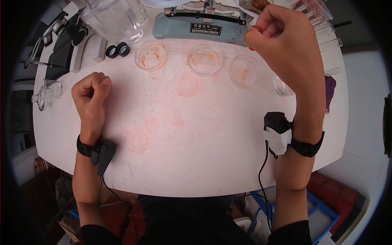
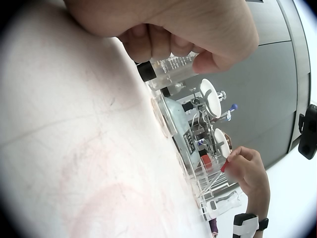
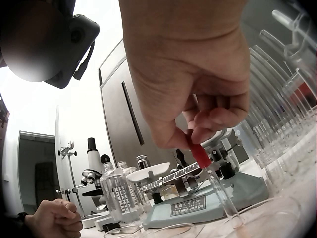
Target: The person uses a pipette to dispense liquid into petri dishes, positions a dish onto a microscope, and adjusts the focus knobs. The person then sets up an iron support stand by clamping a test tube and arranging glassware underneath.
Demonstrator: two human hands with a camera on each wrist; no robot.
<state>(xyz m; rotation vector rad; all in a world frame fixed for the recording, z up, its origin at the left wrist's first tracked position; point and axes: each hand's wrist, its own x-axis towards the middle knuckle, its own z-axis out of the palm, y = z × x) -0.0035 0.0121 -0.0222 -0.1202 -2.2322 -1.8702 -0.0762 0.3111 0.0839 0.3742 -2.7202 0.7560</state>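
My right hand pinches the red rubber bulb of a dropper between thumb and fingers. The dropper's clear glass tube points down over the rightmost petri dish, where an orange-brown smear shows. To its left stand two more petri dishes, the middle one and the left one, both with orange-brown bits in them. On the left side of the white table, my left hand is curled into a fist with nothing visible in it.
Behind the dishes stands a blue-green tray balance. Clear bottles and two black rings are at the back left, glassware at the far left. Racked test tubes stand back right; a glass container sits beside the right forearm.
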